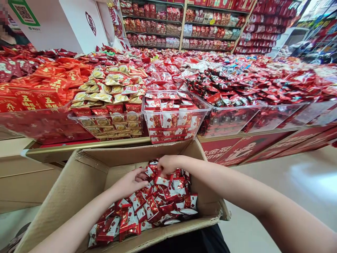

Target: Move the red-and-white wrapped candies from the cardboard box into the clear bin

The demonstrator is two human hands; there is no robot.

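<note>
A cardboard box (63, 196) holds a heap of small red and white candy packets (151, 207). Both my hands reach down into it. My right hand (168, 165) is closed at the far side of the heap, and a red and white candy packet (163, 180) hangs from its fingers. To its left, my left hand (133, 181) lies over the packets with thumb and fingers apart and curved. Its fingertips touch or nearly touch packets at the heap's edge; whether one is pinched there is partly hidden, but none is plainly held.
Just beyond the box stands a clear plastic bin (176, 116) of similar packets. Durian snack packets (116, 119) fill the bin on its left, dark red packets (231, 119) the one on its right. Stocked shelves (184, 24) line the back. Pale floor (284, 186) shows at right.
</note>
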